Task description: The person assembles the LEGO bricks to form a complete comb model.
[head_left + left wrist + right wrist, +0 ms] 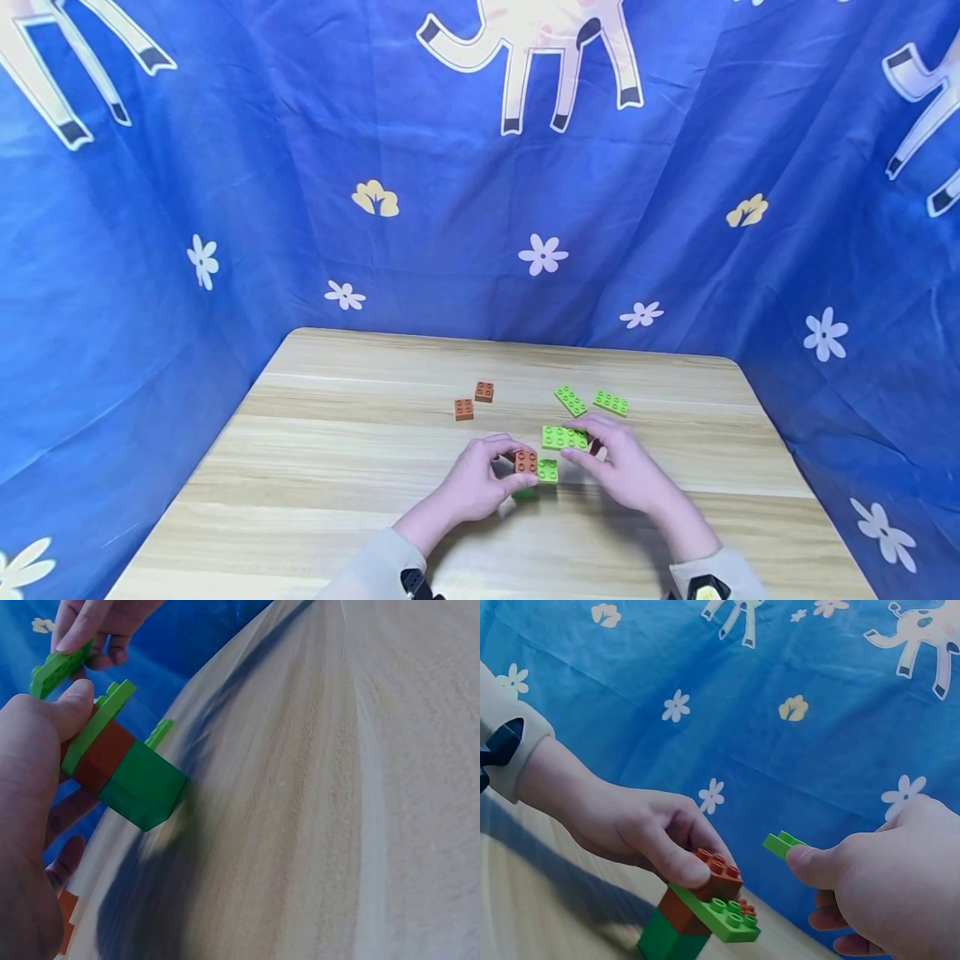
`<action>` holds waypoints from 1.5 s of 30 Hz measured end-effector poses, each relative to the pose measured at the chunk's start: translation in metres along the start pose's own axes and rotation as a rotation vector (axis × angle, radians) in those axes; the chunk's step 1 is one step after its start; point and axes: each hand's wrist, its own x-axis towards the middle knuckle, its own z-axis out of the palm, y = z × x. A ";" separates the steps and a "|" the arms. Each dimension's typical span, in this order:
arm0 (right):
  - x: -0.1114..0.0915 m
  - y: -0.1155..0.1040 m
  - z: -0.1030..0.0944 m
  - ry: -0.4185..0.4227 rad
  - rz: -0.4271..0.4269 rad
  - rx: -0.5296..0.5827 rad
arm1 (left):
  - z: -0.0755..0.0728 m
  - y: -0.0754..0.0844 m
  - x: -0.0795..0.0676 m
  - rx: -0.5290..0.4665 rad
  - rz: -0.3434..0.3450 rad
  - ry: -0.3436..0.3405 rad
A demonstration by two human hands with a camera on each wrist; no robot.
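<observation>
My left hand [472, 485] grips a small stack of toy building bricks, fingers and thumb on either side of its upper part. On top is a brown brick [526, 462], over a lime plate [548, 472] that juts out to the right. Beneath these, the left wrist view shows a second brown brick [107, 756] and a dark green block [146, 787] at the bottom. Just right of and beyond the stack, my right hand [622, 462] pinches another lime plate [557, 437] by its right end, studs up, apart from the stack.
Two loose brown bricks, one farther back [484, 391] and one nearer [463, 409], lie beyond the left hand. Past the right hand lie two lime plates, one slanted [571, 401] and one flatter [611, 403]. A blue patterned curtain [450, 250] surrounds the wooden table [315, 467].
</observation>
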 end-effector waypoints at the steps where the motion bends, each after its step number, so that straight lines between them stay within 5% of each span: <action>1: 0.000 -0.001 0.001 -0.004 -0.006 0.008 | 0.000 0.000 0.000 -0.001 -0.001 0.000; 45: 0.002 -0.010 0.032 -0.115 -0.098 0.045 | 0.002 -0.004 -0.001 -0.022 -0.009 0.005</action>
